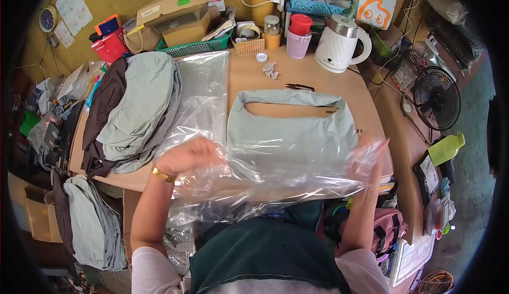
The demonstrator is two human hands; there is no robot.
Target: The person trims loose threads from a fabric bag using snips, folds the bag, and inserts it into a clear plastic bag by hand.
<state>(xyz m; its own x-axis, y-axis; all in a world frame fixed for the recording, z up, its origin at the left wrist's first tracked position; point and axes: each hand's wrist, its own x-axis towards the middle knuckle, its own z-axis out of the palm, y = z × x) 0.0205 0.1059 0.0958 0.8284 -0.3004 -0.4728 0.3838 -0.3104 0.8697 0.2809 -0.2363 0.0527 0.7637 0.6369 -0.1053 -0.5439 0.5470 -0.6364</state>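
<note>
A pale grey-green cloth bag (291,127) lies flat on the table, its wide handle loop pointing away from me. A clear plastic bag (286,169) covers its near part; whether the cloth is inside or under the plastic I cannot tell. My left hand (193,156), with a gold watch at the wrist, has curled fingers on the plastic at the cloth bag's near left corner. At the near right corner, my right hand (368,156) grips the plastic, which partly veils its blurred fingers. More clear plastic (204,89) lies flat left of the cloth bag.
Grey-green and dark brown cloth (140,108) is piled at left. Black thread snips (299,87) lie beyond the handle loop. A white kettle (336,44), a pink cup (298,43) and a green basket (204,44) line the back. A black fan (436,97) stands right.
</note>
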